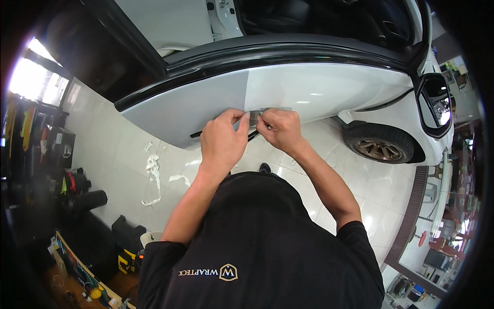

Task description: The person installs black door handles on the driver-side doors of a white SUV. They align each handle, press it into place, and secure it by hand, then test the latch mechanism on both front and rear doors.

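Both of my hands are at the outer side of a car door, close together near its middle. The door panel is matte grey point(206, 100) on the left and glossy white point(329, 85) on the right, meeting at a straight upright line. A small dark grey strip of film point(253, 118) stretches between my fingertips. My left hand point(224, 139) pinches its left end between thumb and fingers. My right hand point(282, 126), closed with the fingers curled, grips the other end. Part of the strip is hidden behind the right fingers. A black piece point(252, 135) shows just below the hands.
Crumpled white scraps point(153, 172) lie on the tiled floor at left. A front wheel point(378, 144) and side mirror point(435, 105) are at right. Black cases point(126, 234) and a tool board point(82, 273) stand at lower left. Shelves with supplies line the right edge.
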Action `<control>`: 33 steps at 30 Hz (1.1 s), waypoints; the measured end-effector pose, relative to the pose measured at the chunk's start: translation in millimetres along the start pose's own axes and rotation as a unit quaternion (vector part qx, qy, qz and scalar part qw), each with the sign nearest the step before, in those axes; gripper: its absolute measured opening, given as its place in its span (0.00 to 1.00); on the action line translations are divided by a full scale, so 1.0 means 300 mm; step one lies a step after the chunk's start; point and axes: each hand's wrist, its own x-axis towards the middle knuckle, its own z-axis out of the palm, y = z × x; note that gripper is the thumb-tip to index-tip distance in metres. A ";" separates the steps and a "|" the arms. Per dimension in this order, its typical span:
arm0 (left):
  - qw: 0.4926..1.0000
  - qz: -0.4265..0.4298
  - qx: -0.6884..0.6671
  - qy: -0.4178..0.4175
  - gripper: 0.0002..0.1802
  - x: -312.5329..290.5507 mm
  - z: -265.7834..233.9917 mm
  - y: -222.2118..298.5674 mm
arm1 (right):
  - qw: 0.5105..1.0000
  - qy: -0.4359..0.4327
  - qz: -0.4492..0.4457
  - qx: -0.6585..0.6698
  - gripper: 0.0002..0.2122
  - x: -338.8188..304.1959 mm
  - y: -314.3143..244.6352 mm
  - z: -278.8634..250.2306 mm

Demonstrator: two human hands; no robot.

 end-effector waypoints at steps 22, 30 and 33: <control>0.988 -0.117 -0.056 -0.082 0.25 0.078 0.184 0.014 | 0.987 0.004 -0.112 0.114 0.06 -0.047 0.135 0.005; 0.988 -0.131 0.050 -0.071 0.22 0.069 0.168 0.067 | 0.981 -0.019 -0.156 0.115 0.07 -0.040 0.165 -0.004; 0.987 -0.131 0.042 -0.078 0.21 0.076 0.168 0.058 | 0.979 -0.030 -0.164 0.117 0.07 -0.039 0.174 -0.001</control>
